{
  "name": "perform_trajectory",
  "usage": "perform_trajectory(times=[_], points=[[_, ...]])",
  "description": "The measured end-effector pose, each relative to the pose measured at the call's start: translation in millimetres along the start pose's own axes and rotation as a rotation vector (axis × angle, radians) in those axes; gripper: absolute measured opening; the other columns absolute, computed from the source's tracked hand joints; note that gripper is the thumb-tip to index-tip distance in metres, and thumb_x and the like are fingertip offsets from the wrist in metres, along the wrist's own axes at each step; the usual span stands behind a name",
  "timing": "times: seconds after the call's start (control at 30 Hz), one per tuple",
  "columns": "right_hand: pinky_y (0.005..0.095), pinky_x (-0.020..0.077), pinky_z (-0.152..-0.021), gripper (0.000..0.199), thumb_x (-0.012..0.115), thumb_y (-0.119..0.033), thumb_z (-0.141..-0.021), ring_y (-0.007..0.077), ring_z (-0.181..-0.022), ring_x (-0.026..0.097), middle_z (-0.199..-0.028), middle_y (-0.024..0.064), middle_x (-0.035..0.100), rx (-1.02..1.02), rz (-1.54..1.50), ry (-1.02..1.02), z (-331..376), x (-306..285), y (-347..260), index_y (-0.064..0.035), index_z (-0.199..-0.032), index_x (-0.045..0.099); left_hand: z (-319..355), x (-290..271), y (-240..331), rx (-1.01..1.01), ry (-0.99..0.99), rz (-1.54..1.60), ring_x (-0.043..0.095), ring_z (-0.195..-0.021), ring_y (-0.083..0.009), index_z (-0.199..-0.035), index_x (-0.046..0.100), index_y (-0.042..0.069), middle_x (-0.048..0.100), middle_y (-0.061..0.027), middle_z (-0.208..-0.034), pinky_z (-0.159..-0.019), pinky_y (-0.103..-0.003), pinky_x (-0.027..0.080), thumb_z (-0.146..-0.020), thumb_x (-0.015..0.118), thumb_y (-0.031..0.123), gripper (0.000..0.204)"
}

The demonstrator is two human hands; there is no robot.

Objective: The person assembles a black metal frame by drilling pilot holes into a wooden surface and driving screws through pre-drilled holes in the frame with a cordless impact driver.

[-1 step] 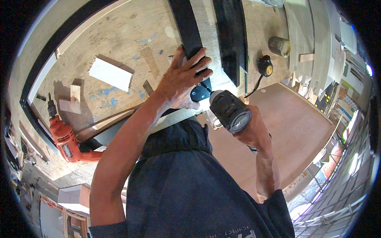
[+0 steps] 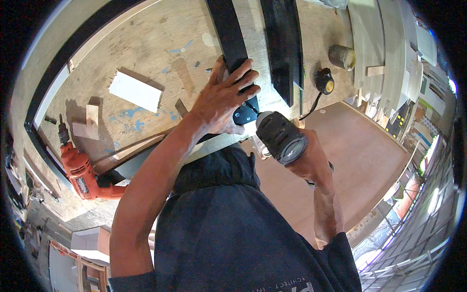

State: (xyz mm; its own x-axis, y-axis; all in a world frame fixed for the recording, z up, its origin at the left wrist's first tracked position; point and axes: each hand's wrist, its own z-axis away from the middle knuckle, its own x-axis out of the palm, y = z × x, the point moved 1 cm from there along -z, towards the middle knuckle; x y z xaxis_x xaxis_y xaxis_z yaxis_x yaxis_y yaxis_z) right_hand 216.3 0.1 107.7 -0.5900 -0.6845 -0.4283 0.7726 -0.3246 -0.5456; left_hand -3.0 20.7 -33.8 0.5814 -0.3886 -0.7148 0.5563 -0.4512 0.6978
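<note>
My left hand point(image 2: 226, 95) lies spread over the near end of a long black plank point(image 2: 228, 29) on the plywood workbench point(image 2: 146, 44), pressing it down. A dark rounded plate point(image 2: 244, 116) shows just under my fingers at the plank's end. My right hand point(image 2: 306, 163) grips a dark grey power drill point(image 2: 281, 138), seen from behind. Its nose points at the plate, and the bit is mostly hidden by the drill body.
A second black plank point(image 2: 282, 44) lies parallel to the right. An orange corded drill point(image 2: 80, 170) rests at the bench's left edge near wood offcuts point(image 2: 87, 121) and a white block point(image 2: 135, 90). A tin can point(image 2: 342, 57) and a black-and-yellow round device point(image 2: 324, 81) sit far right.
</note>
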Motion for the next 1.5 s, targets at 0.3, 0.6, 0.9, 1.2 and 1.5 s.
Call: perform_trajectory(times=[0.3, 0.6, 0.9, 1.2, 1.5], points=[[0.0405, 0.0575, -0.075, 0.029, 0.080, -0.007, -0.069, 0.0342, -0.082, 0.074, -0.087, 0.0177, 0.075, 0.052, 0.045, -0.051, -8, -13, 4, -0.0032, -0.096, 0.072, 2, -1, 1, -0.014, -0.024, -0.001, 0.021, -0.156, -0.0270, -0.135, 0.059, 0.016, 0.043, -0.0062, -0.157, -0.122, -0.070, 0.010, -0.047, 0.091, 0.042, 0.098], [0.0459, 0.0578, -0.075, 0.033, 0.083, -0.008, -0.063, 0.0410, -0.087, 0.072, -0.087, 0.0207, 0.074, -0.041, 0.284, -0.038, -9, -16, -18, -0.0051, -0.094, 0.072, 2, -2, 3, -0.037, -0.059, -0.097, 0.022, -0.156, -0.0261, -0.139, 0.059, 0.018, 0.042, -0.0030, -0.158, -0.125, -0.066, 0.013, -0.045, 0.093, 0.051, 0.106], [0.0500, 0.0577, -0.074, 0.031, 0.079, -0.014, -0.065, 0.0408, -0.083, 0.071, -0.083, 0.0201, 0.072, -0.161, 0.557, 0.010, -11, -13, -3, -0.0074, -0.094, 0.072, 1, -5, 5, -0.008, -0.076, -0.139, 0.019, -0.157, -0.0291, -0.140, 0.061, 0.018, 0.043, -0.0081, -0.158, -0.123, -0.068, 0.009, -0.047, 0.089, 0.057, 0.104], [0.0395, 0.0540, -0.078, 0.040, 0.080, -0.005, -0.064, 0.0333, -0.081, 0.072, -0.085, 0.0169, 0.072, -0.241, 0.178, 0.210, 53, -1, 20, -0.0051, -0.103, 0.072, 5, -11, 9, 0.006, -0.054, -0.235, 0.020, -0.156, -0.0317, -0.136, 0.061, 0.015, 0.040, -0.0099, -0.158, -0.118, -0.070, 0.012, -0.047, 0.089, 0.059, 0.103], [0.0349, 0.0536, -0.082, 0.039, 0.079, -0.004, -0.068, 0.0128, -0.089, 0.066, -0.094, 0.0071, 0.075, -0.149, -0.445, 0.511, 110, 90, 92, -0.0034, -0.106, 0.072, 12, -28, 6, 0.012, 0.116, -0.229, 0.016, -0.158, -0.0298, -0.159, 0.035, 0.018, 0.016, -0.0148, -0.171, -0.119, -0.067, 0.009, -0.073, 0.079, 0.061, 0.105]])
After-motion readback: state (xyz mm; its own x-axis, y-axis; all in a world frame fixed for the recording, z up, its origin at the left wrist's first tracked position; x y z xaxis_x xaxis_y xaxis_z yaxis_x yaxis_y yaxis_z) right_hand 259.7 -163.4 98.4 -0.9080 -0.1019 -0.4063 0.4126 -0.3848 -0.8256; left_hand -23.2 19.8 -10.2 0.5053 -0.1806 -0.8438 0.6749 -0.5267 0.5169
